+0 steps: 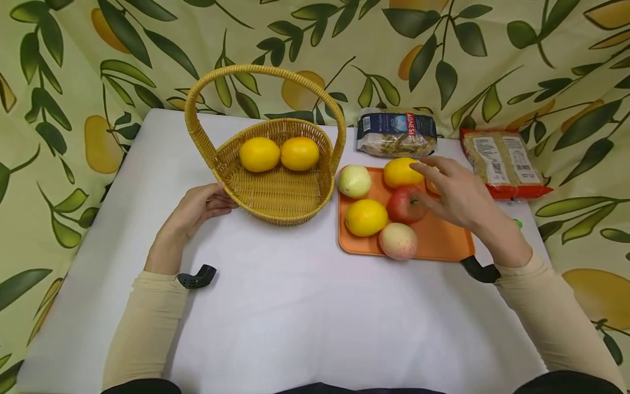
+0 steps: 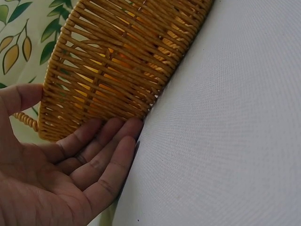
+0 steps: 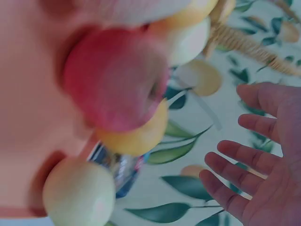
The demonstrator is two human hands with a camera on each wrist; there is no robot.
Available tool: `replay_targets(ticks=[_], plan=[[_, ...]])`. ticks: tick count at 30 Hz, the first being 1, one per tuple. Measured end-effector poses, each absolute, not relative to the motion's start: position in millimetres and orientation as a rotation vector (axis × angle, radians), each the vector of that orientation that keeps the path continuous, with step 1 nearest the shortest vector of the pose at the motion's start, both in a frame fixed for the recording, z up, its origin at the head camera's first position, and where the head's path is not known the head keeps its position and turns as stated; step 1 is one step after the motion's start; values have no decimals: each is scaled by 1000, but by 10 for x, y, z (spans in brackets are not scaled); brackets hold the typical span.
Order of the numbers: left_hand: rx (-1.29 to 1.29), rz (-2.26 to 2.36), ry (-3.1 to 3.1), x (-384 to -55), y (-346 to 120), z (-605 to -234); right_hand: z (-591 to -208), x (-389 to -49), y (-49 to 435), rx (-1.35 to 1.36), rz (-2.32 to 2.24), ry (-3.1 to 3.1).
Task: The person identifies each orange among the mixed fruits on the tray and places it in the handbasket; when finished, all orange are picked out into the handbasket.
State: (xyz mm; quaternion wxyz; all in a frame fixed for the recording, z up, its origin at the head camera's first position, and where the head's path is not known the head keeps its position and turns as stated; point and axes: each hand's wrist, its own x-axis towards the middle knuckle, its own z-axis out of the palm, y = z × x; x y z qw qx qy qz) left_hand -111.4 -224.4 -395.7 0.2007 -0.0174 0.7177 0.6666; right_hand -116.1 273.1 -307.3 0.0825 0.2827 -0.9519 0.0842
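Note:
A woven basket (image 1: 275, 202) with a tall handle stands at left centre, holding two lemons (image 1: 259, 154). My left hand (image 1: 199, 208) rests at its left end. In the left wrist view its relaxed fingers touch the outer wall low down, with the thumb (image 2: 26, 97) at the rim. My right hand (image 1: 460, 194) hovers over the orange tray (image 1: 445, 243), fingers spread and holding nothing. On the tray lie a red apple (image 1: 404, 205), two lemons (image 1: 366, 218), a pale green fruit (image 1: 354, 181), a peach (image 1: 397, 241) and another fruit mostly hidden by the hand.
Behind the tray lies a clear and blue pasta packet (image 1: 396, 132). A red-edged bag (image 1: 504, 164) of small grains sits at the back right. Leaf-patterned cloth (image 1: 344, 49) hangs round the white table (image 1: 295, 306). A small green thing (image 1: 518, 223) shows beside the right wrist.

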Motion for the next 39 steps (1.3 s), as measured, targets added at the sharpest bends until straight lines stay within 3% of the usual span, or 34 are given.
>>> replay_targets(ticks=[14,39], plan=[[-61,1847,2011,-1083,-2246,-4016,-3280,-1802,2626,783,87,-3241],[-47,1844,2022,-1139,-2258,-3993,-3380,-1988,2540,793,-9,-3331]])
